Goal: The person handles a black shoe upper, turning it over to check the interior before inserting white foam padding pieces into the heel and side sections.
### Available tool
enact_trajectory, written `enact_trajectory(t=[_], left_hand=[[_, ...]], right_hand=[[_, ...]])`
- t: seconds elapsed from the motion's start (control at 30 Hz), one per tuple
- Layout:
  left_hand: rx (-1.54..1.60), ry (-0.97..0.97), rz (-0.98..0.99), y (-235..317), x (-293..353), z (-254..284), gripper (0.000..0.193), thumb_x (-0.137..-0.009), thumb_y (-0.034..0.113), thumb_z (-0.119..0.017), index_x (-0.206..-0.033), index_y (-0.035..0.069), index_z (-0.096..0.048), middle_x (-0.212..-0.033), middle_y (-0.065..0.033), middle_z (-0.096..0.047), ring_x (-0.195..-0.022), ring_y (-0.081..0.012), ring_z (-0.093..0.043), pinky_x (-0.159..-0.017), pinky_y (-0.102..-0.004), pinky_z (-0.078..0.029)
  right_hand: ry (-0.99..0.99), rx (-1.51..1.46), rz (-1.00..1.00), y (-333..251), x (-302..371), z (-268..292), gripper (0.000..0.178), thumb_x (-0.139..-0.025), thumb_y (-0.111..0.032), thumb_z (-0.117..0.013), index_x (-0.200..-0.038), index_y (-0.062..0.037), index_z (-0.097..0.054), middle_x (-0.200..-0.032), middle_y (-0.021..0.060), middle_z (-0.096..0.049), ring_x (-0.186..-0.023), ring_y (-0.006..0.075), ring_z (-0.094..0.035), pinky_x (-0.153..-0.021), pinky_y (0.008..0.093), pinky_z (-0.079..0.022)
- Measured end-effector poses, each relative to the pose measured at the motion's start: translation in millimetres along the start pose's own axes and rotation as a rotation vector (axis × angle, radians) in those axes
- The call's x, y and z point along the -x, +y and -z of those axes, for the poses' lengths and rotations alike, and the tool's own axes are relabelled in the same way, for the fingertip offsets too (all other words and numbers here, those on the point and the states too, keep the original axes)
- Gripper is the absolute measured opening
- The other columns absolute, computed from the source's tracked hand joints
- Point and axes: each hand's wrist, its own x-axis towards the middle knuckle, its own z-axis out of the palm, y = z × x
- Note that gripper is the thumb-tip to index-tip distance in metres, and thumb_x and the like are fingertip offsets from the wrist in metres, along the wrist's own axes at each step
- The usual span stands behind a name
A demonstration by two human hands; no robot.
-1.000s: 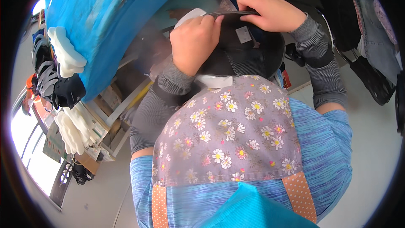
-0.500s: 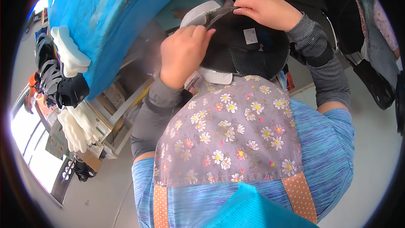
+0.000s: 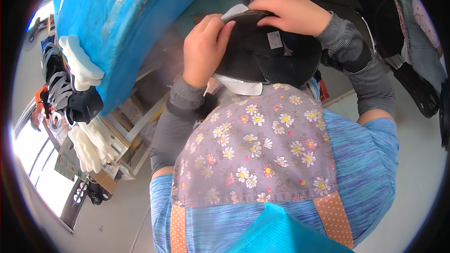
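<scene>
From my remote post, I saw white moulded pieces (image 3: 82,68) at ten o'clock, near a blue cover (image 3: 105,28). The left hand (image 3: 205,49) was at eleven o'clock, its fingers curled nearly closed toward the thumb at a white strip (image 3: 236,11); they partly hid their own grip, so I couldn't tell how firm it was. The black piece (image 3: 260,49) spread at one o'clock, just beyond the floral apron (image 3: 255,145), a white label (image 3: 275,40) on its face. I judged it light and pliable, its rim somewhat stiffer, unlikely to slip or break, and best taken by that rim. Also at one o'clock, the right hand (image 3: 295,14) pinched the rim between barely parted thumb and fingers. Grey cloth (image 3: 412,37) hung at two o'clock.
</scene>
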Motion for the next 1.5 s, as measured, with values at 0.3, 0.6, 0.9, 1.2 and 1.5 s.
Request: enact_trajectory(t=[0.3,0.6,0.9,1.2,1.5], left_hand=[[-0.117,-0.096,0.131,10.4,-3.5,21.5,0.028,-0.083,0.023,-0.075,-0.078,0.002,-0.059,-0.074,-0.0127,-0.061,-0.064,-0.0307,-0.059,-0.057,-0.0358,-0.046],[0.286,-0.317,0.459,-3.9,0.0,41.5,0.046,-0.083,0.01,-0.073,-0.064,0.003,-0.031,-0.062,0.0016,-0.021,-0.061,-0.0063,-0.025,-0.05,-0.0293,-0.023],[0.242,-0.286,0.441,-3.4,-2.2,47.7,0.037,-0.085,0.017,-0.074,-0.068,-0.002,-0.047,-0.06,0.0002,-0.041,-0.059,-0.0072,-0.034,-0.051,-0.027,-0.033],[-0.013,-0.239,0.184,6.3,8.1,56.1,0.027,-0.081,0.011,-0.07,-0.071,-0.005,-0.051,-0.084,-0.0151,-0.059,-0.063,-0.03,-0.05,-0.058,-0.0356,-0.042],[0.757,0.002,0.268,19.0,-19.0,87.2,0.055,-0.091,-0.006,-0.05,-0.142,0.007,-0.036,-0.124,-0.0183,-0.062,-0.109,-0.0201,-0.061,-0.092,-0.029,-0.048]], right_hand=[[0.075,0.23,-0.096,4.6,-11.8,-20.9,0.044,-0.095,-0.048,-0.053,-0.078,-0.0098,-0.066,-0.067,0.0116,-0.063,-0.066,0.032,-0.065,-0.06,0.0405,-0.052],[0.033,0.347,-0.068,17.6,7.8,-27.1,0.027,-0.085,-0.036,-0.07,-0.095,-0.0114,-0.063,-0.081,0.0104,-0.067,-0.077,0.0312,-0.067,-0.067,0.0397,-0.054],[0.086,0.319,-0.159,22.1,26.5,-17.5,0.02,-0.084,-0.028,-0.069,-0.092,-0.0106,-0.064,-0.083,0.0143,-0.066,-0.086,0.0309,-0.067,-0.075,0.0399,-0.054],[0.053,0.341,-0.201,0.4,21.5,-14.0,0.022,-0.085,-0.03,-0.069,-0.093,-0.0101,-0.063,-0.084,0.0136,-0.066,-0.081,0.0309,-0.066,-0.07,0.0407,-0.054],[0.333,0.179,-0.162,-3.9,19.9,16.0,0.02,-0.089,-0.03,-0.066,-0.096,-0.0115,-0.069,-0.071,0.0149,-0.06,-0.066,0.0308,-0.062,-0.058,0.0383,-0.047]])
